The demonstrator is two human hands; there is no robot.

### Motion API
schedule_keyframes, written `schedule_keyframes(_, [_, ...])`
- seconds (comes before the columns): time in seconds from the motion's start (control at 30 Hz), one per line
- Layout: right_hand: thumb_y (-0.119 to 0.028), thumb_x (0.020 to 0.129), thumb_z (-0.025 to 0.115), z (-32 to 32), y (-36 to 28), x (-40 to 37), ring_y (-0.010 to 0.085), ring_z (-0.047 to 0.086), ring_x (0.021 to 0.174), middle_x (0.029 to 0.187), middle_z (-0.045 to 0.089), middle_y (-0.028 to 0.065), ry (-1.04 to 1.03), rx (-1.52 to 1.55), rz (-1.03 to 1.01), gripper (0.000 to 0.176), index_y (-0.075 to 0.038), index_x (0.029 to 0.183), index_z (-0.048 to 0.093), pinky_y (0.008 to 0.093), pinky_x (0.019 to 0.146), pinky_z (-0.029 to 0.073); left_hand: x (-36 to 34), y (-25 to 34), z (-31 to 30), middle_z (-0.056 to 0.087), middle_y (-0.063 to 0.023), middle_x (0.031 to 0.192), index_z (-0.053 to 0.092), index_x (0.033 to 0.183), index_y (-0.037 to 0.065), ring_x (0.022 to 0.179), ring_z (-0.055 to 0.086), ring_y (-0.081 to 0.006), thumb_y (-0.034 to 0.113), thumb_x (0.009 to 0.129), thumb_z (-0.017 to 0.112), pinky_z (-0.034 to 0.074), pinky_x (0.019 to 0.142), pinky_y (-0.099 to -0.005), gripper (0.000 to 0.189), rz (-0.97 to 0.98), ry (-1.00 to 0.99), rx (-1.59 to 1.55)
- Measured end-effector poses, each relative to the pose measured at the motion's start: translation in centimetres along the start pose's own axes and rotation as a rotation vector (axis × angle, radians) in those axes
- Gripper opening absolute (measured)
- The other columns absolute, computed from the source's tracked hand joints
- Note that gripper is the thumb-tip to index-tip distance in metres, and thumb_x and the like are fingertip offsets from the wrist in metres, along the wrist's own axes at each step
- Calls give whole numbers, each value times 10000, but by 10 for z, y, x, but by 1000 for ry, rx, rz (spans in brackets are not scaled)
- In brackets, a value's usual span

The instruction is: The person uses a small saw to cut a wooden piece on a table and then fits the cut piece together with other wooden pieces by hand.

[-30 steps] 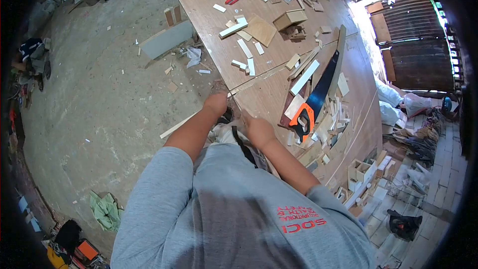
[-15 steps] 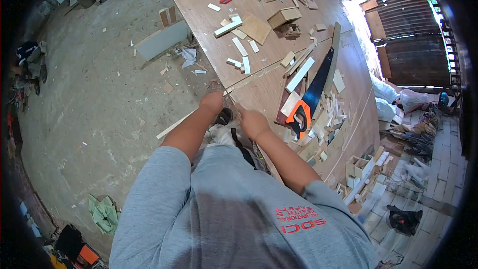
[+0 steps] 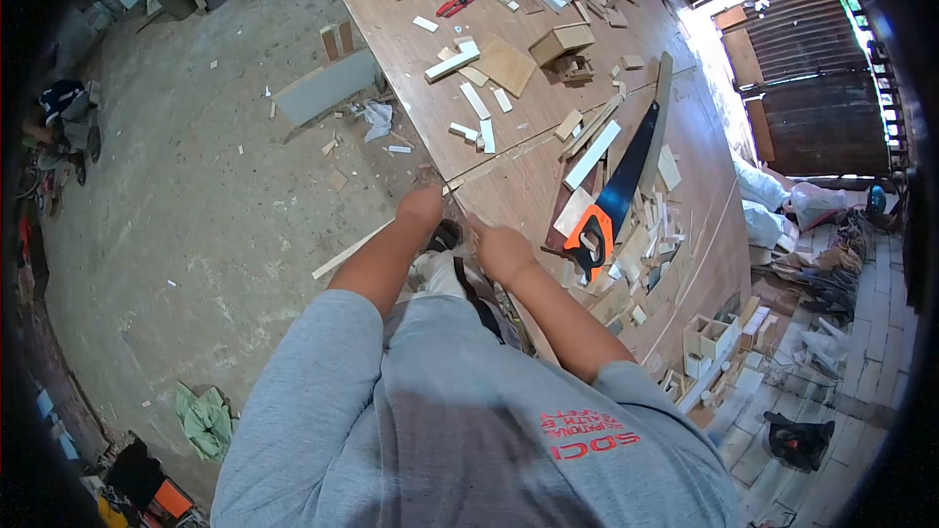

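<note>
My left hand (image 3: 423, 205) is closed around a long thin wooden strip (image 3: 349, 250) at the table's near corner. One end of the strip sticks out over the floor at lower left; the other passes onto the tabletop. My right hand (image 3: 502, 252) is close by at the table edge, its fingers curled, and what they hold, if anything, is hidden. To the right of it lies a handsaw (image 3: 599, 233) with an orange and black handle and a dark blade. Around the saw are loose wood strips and a white-faced piece (image 3: 592, 154).
The wooden table (image 3: 528, 205) carries many offcuts, a small wooden box (image 3: 560, 42) and red-handled pliers (image 3: 460, 3). A grey board (image 3: 328, 88) stands on the floor beyond the corner. A person (image 3: 67, 122) sits at far left. Scraps and a black bag (image 3: 797, 440) lie at right.
The view has shifted slightly, so the table and floor appear a little lower and to the right. Both hands stay at the table corner, and the strip remains in my left hand.
</note>
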State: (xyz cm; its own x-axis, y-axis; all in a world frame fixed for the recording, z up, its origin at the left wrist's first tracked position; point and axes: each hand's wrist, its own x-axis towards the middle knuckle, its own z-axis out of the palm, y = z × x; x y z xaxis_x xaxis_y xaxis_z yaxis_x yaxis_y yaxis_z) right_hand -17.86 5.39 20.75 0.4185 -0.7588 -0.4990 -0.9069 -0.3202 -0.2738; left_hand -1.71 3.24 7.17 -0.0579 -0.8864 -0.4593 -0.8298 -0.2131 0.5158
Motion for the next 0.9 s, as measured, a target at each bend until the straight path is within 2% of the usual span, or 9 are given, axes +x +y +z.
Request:
schedule_keyframes(0.1, [-143, 843, 443, -20, -4, -22, 391, 635, 827, 857, 651, 218, -118, -51, 83, 413, -117, 1252, 495, 481, 713, 496, 2, 1, -1, 640, -238, 942, 553, 995, 16, 917, 628, -375, 110, 844, 464, 494, 799, -452, 198, -28, -20, 22])
schedule_keyframes(0.27, [-167, 863, 464, 79, 81, 61, 415, 610, 732, 780, 623, 262, 16, 60, 52, 465, -139, 1327, 446, 503, 681, 479, 13, -11, 1, 642, -234, 927, 543, 1014, 31, 893, 630, -380, 152, 861, 473, 492, 779, -469, 207, 66, 0, 53])
schedule_keyframes(0.37, [-196, 874, 482, 14, 49, -4, 421, 601, 722, 776, 619, 254, 124, 64, -67, 464, -127, 1330, 441, 504, 677, 474, 13, -9, 13, 644, -221, 931, 550, 1006, 38, 884, 627, -387, 184, 870, 476, 492, 770, -472, 213, 46, 59, 35])
schedule_keyframes(0.53, [-237, 871, 539, 32, 46, -47, 405, 595, 655, 728, 614, 233, 259, 147, 15, 434, -99, 1274, 454, 504, 618, 467, 8, -6, 7, 646, -203, 944, 568, 983, 37, 901, 620, -386, 248, 888, 478, 484, 781, -479, 249, 56, 18, 60])
schedule_keyframes(0.63, [-173, 873, 523, 47, 39, -69, 341, 615, 617, 719, 626, 199, 472, 413, 3, 317, -64, 1166, 476, 452, 579, 478, 7, -10, 0, 644, -202, 938, 582, 974, 38, 895, 620, -381, 303, 892, 483, 482, 765, -480, 296, 65, 24, 82])
schedule_keyframes(0.7, [-92, 856, 512, 46, 33, -81, 209, 588, 557, 729, 637, 131, 461, 999, 139, 199, -40, 1045, 475, 348, 521, 463, -3, 1, -13, 643, -204, 929, 591, 968, 40, 888, 620, -378, 332, 892, 486, 481, 750, -481, 319, 64, 20, 67])
schedule_keyframes(0.73, [-92, 856, 512, 45, 35, -82, 209, 588, 557, 729, 637, 131, 471, 1008, 141, 199, -40, 1045, 475, 348, 521, 463, -21, 19, -37, 641, -203, 914, 608, 972, 48, 860, 618, -378, 362, 888, 491, 481, 734, -468, 345, 85, 33, 9])
schedule_keyframes(0.83, [-60, 861, 508, 47, 42, -83, 80, 460, 504, 685, 577, 39, 465, 1306, 227, 118, -32, 974, 484, 234, 451, 371, -64, 48, -80, 638, -189, 880, 635, 992, 64, 811, 612, -370, 384, 869, 526, 477, 708, -444, 360, 190, 89, -76])
schedule_keyframes(0.9, [-83, 874, 519, 32, 38, -81, 66, 452, 504, 669, 548, 18, 414, 1408, 236, 104, -36, 962, 493, 216, 446, 354, -91, 61, -102, 636, -177, 862, 646, 1008, 73, 790, 608, -363, 378, 855, 555, 474, 698, -432, 353, 271, 137, -107])
